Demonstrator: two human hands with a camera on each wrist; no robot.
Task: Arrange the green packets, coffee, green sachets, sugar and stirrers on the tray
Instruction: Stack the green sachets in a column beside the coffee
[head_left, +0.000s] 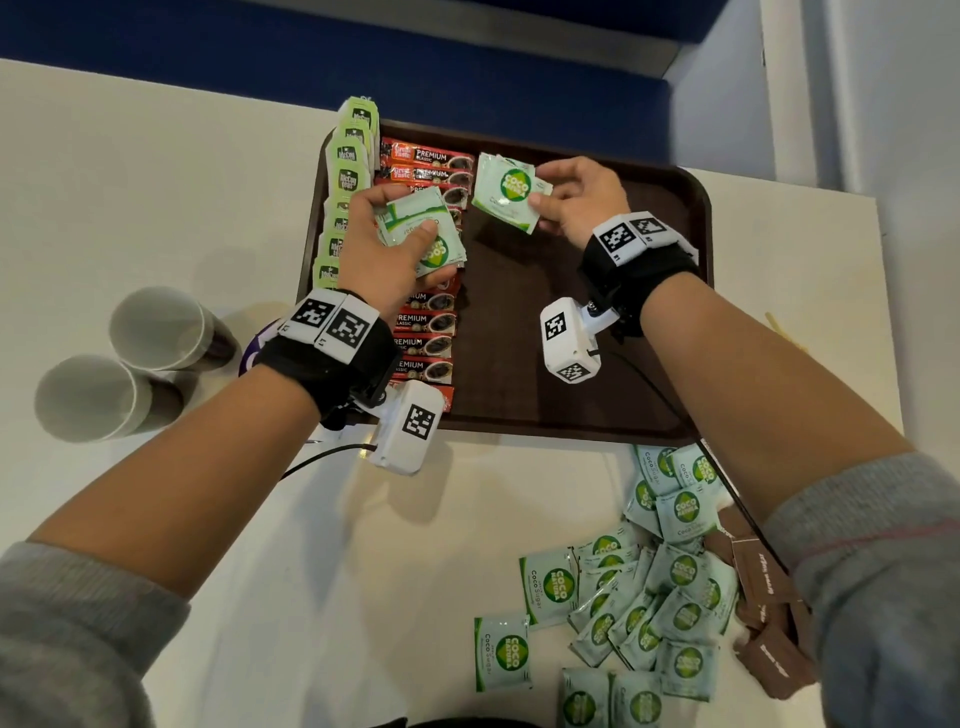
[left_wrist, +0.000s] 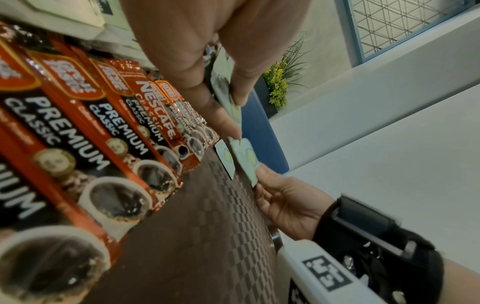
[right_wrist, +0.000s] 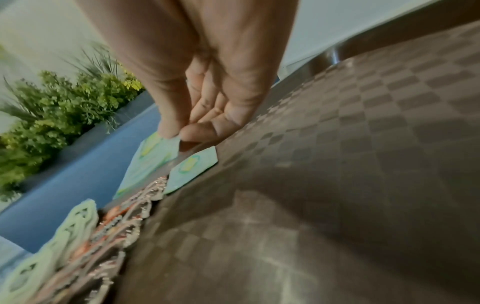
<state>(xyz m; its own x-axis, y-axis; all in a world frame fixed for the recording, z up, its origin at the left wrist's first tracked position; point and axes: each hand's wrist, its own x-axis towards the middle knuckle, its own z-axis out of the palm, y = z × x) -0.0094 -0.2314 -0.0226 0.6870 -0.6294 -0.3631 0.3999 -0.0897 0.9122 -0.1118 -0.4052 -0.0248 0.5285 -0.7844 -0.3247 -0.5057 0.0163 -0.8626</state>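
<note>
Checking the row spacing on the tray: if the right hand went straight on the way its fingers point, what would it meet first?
Probably the red coffee sticks: the right hand, pinching a green-and-white sachet, points left at them across the brown tray. Depth is uncertain.

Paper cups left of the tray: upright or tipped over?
Tipped over. Both paper cups lie on their sides on the table, mouths toward the camera, showing nothing inside.

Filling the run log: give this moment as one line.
left hand: holds sachets | right hand: pinches sachet over tray | coffee: placed
</note>
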